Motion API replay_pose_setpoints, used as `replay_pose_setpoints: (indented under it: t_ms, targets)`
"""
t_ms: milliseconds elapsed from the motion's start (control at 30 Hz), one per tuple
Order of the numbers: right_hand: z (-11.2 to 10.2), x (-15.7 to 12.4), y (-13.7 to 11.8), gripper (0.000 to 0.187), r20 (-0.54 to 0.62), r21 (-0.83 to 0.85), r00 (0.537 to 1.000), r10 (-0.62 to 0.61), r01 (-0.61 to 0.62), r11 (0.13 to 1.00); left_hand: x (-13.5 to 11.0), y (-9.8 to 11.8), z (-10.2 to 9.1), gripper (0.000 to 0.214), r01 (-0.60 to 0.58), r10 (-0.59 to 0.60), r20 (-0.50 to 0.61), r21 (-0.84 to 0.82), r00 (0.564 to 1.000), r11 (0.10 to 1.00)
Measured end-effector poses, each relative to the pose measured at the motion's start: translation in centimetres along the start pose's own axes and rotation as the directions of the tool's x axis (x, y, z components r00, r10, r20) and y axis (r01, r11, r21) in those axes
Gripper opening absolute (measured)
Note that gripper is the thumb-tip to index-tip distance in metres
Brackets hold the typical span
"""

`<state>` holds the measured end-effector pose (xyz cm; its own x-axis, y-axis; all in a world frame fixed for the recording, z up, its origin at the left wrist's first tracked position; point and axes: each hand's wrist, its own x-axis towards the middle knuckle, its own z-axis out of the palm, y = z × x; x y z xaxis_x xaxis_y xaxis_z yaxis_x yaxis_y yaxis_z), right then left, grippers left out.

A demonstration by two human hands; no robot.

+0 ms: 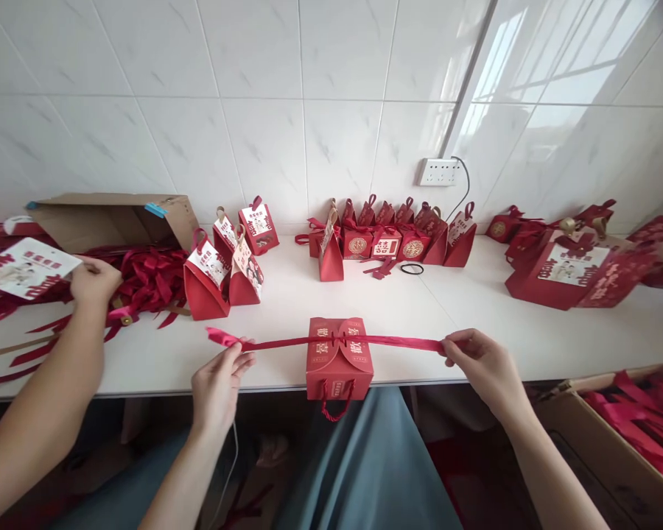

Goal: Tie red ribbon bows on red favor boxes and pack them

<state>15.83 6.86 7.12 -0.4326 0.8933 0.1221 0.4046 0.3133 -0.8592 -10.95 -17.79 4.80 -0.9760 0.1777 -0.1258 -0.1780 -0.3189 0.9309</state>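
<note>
A small red gift box (339,361) with gold lettering stands at the table's front edge, a twisted cord handle hanging from its near face. Across its top flaps runs a red ribbon (287,343), crossed or knotted at the middle and drawn out straight to both sides. My left hand (218,386) pinches the ribbon's left end, with a short loose tail beyond the fingers. On the other side, my right hand (483,368) pinches the right end between thumb and fingers. Neither hand touches the box itself.
At left another person's hand (93,283) holds a printed card (26,269) near a cardboard box (116,221) and heaped red ribbons (152,280). Finished-looking red boxes (207,276) stand along the wall. A bigger red bag (563,269) and a carton (602,442) of ribbon are at right.
</note>
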Motion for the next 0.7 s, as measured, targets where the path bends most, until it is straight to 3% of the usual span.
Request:
replay_pose_setpoints:
  t_ms: [67, 100, 133, 167, 200, 233, 267, 333, 367, 433, 500, 533, 600, 700]
  targets:
    - [-0.7, 0.0, 0.4, 0.035, 0.101, -0.177, 0.995, -0.015, 0.033, 0.984, 0.6, 1.2, -1.0, 0.033, -0.093, 0.07, 0.108, 0.224, 0.992, 0.97]
    - [-1.0, 0.0, 0.2, 0.043, 0.098, -0.27, 0.994, -0.044, 0.069, 0.96, 0.8, 2.1, -1.3, 0.042, -0.232, 0.203, 0.123, 0.299, 0.971, 0.926]
    - [-1.1, 0.0, -0.3, 0.051, 0.072, -0.345, 0.993, -0.095, 0.114, 0.932, 0.7, 3.0, -1.2, 0.05, -0.401, 0.385, 0.116, 0.337, 0.916, 0.852]
    - [-1.2, 0.0, -1.1, 0.056, 0.046, -0.389, 0.985, -0.164, 0.169, 0.905, 0.5, 4.0, -0.9, 0.054, -0.558, 0.552, 0.126, 0.348, 0.824, 0.754]
    - [-1.0, 0.0, -2.1, 0.056, 0.037, -0.399, 0.971, -0.236, 0.23, 0.887, 0.2, 4.8, -0.3, 0.052, -0.664, 0.651, 0.171, 0.345, 0.74, 0.664]
    - [-0.6, 0.1, -3.2, 0.052, 0.072, -0.365, 0.955, -0.289, 0.295, 0.883, -0.2, 5.4, 0.5, 0.043, -0.711, 0.66, 0.272, 0.345, 0.701, 0.613]
    - [0.1, 0.3, -4.4, 0.048, 0.148, -0.295, 0.934, -0.324, 0.355, 0.887, -0.6, 5.7, 1.5, 0.034, -0.707, 0.569, 0.422, 0.368, 0.706, 0.604]
    - [2.0, 0.9, -6.1, 0.047, 0.33, -0.15, 0.885, -0.33, 0.394, 0.907, -1.0, 5.4, 3.4, 0.03, -0.622, 0.185, 0.679, 0.483, 0.71, 0.616]
    - [3.0, 1.2, -6.5, 0.05, 0.399, -0.1, 0.865, -0.303, 0.37, 0.924, -1.0, 4.9, 4.1, 0.034, -0.58, -0.002, 0.742, 0.526, 0.671, 0.622]
    - [5.0, 1.6, -6.6, 0.057, 0.503, 0.002, 0.834, -0.227, 0.261, 0.965, -0.8, 3.6, 5.2, 0.047, -0.483, -0.251, 0.792, 0.554, 0.557, 0.678]
    - [6.3, 1.7, -5.9, 0.061, 0.568, 0.123, 0.81, -0.144, 0.09, 0.988, -0.4, 2.6, 5.6, 0.053, -0.367, -0.35, 0.812, 0.538, 0.466, 0.759]
    - [6.7, 1.5, -5.5, 0.061, 0.591, 0.191, 0.797, -0.12, 0.007, 0.982, -0.3, 2.3, 5.7, 0.051, -0.324, -0.37, 0.817, 0.531, 0.442, 0.783]
    - [7.1, 1.1, -4.9, 0.057, 0.632, 0.314, 0.765, -0.122, -0.11, 0.943, -0.3, 2.4, 5.6, 0.045, -0.29, -0.375, 0.821, 0.519, 0.43, 0.804]
    - [7.1, 0.7, -4.6, 0.047, 0.666, 0.446, 0.717, -0.206, -0.162, 0.88, -0.6, 3.1, 5.5, 0.037, -0.324, -0.333, 0.84, 0.487, 0.429, 0.811]
